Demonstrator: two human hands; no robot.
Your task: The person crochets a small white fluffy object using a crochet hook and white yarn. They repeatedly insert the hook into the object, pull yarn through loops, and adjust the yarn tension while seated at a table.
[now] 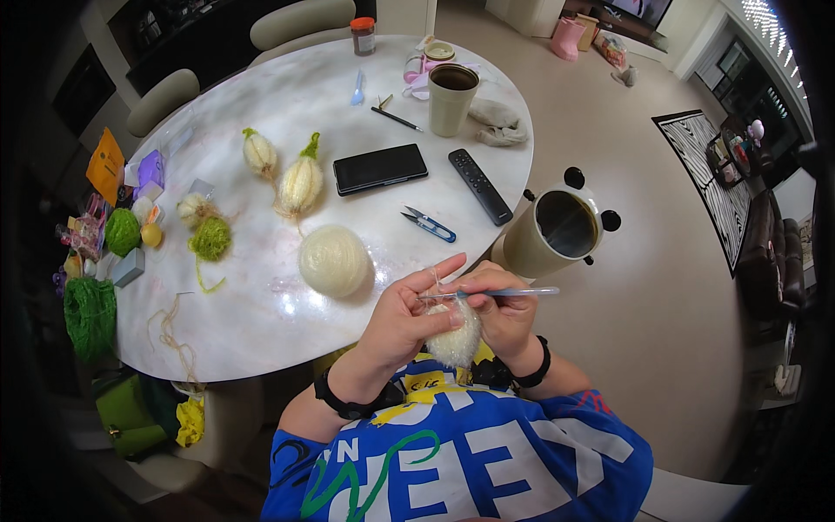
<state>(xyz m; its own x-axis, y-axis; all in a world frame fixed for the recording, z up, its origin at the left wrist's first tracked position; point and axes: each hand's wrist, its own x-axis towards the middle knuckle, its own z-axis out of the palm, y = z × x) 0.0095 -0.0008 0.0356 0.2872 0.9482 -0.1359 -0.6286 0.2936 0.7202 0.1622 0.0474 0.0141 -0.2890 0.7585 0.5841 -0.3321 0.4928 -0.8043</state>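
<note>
Above my lap, my left hand (398, 320) grips a fuzzy cream crocheted piece (455, 339), its index finger raised with yarn across it. My right hand (505, 313) holds a crochet hook (522, 291) with a pale translucent handle, its tip at the top of the piece. A ball of cream yarn (334, 261) rests on the table left of my hands. Beyond it lie two stuffed cream crocheted pieces with green tops, one larger (301, 186) and one smaller (259, 153). Blue-handled thread snips (428, 224) lie on the table ahead of my hands.
The marble table (254, 339) also bears a black phone (380, 169), a remote control (480, 187), a cup (453, 98) and a green yarn bundle (210, 239). Yarn balls and small packets crowd its left edge. A large container of dark liquid (554, 231) stands by the right edge.
</note>
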